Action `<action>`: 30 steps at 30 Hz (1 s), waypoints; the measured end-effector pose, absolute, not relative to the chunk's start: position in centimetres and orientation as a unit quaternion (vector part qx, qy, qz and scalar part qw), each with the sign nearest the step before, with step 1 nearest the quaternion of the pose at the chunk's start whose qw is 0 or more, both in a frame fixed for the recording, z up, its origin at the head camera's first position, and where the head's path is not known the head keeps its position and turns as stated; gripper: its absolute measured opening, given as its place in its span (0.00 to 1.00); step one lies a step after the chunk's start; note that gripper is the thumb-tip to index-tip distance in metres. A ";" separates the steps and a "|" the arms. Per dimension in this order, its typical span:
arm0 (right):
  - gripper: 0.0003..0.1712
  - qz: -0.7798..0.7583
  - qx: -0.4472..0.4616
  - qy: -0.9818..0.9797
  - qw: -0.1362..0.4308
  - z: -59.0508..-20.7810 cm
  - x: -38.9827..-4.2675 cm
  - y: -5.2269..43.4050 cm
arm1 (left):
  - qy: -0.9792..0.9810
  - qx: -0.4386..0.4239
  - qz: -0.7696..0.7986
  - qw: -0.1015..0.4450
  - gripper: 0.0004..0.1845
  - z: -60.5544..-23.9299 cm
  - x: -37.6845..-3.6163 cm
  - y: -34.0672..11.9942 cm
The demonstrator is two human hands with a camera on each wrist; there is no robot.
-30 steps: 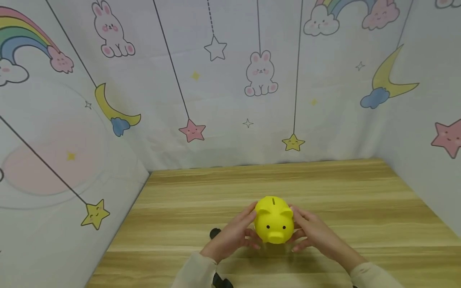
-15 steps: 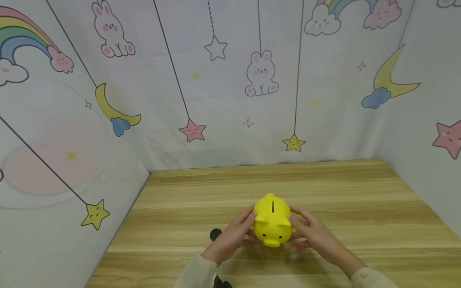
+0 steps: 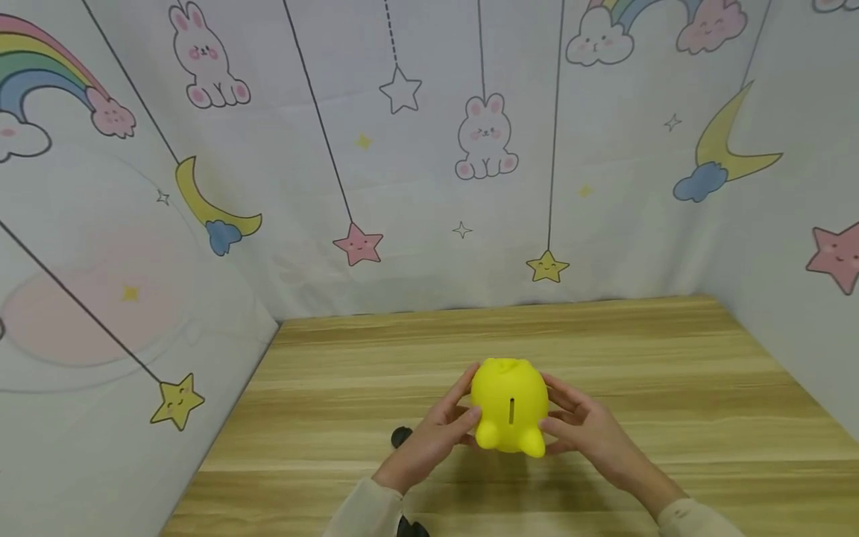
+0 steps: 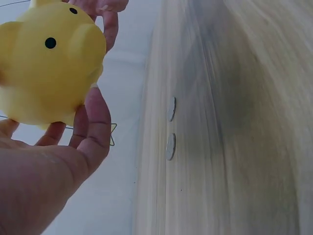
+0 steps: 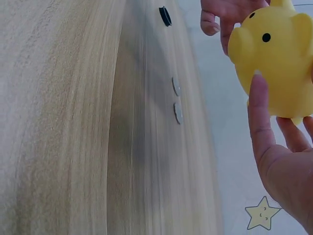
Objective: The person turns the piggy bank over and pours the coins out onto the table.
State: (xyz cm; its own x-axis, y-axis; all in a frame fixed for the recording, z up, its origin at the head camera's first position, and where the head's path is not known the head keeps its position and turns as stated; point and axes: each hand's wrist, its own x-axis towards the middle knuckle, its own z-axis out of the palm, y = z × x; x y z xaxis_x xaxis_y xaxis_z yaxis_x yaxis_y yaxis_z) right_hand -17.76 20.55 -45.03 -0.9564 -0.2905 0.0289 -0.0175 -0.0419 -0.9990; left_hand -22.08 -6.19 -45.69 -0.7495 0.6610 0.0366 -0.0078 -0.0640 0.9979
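Observation:
Both hands hold a yellow piggy bank (image 3: 510, 399) up above the wooden table. Its coin slot and ears face the head camera, while the snout and eyes (image 4: 50, 43) show only in the wrist views. On its left side, my left hand (image 3: 439, 429) grips it with thumb and fingers. My right hand (image 3: 590, 429) grips the opposite side in the same way. Below the bank, two silver coins (image 4: 170, 146) lie on the table in the wrist views; the head view does not show them.
A black round piece (image 3: 401, 437) lies on the table (image 3: 322, 388) beside my left wrist; the right wrist view shows a black disc (image 5: 165, 16) too. Behind stands a white cloth wall (image 3: 416, 276) printed with stars, rabbits and moons.
The piggy bank has tipped forward and down in both hands: its face pointed at the head camera before, and its slotted top does now. The fingers have shifted slightly with it.

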 end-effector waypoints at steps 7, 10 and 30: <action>0.42 -0.720 -0.133 0.674 0.103 -45.4 -17.7 20.8 | 0.630 0.256 0.692 0.243 0.32 -46.0 -22.0 -6.3; 0.40 -0.714 -0.103 0.679 0.136 -45.4 -17.7 20.7 | 0.640 0.218 0.694 0.247 0.31 -46.1 -21.9 -6.3; 0.48 -0.756 0.097 0.554 0.336 -44.7 -18.4 19.2 | 0.680 -0.009 0.662 0.316 0.48 -45.7 -21.5 -4.3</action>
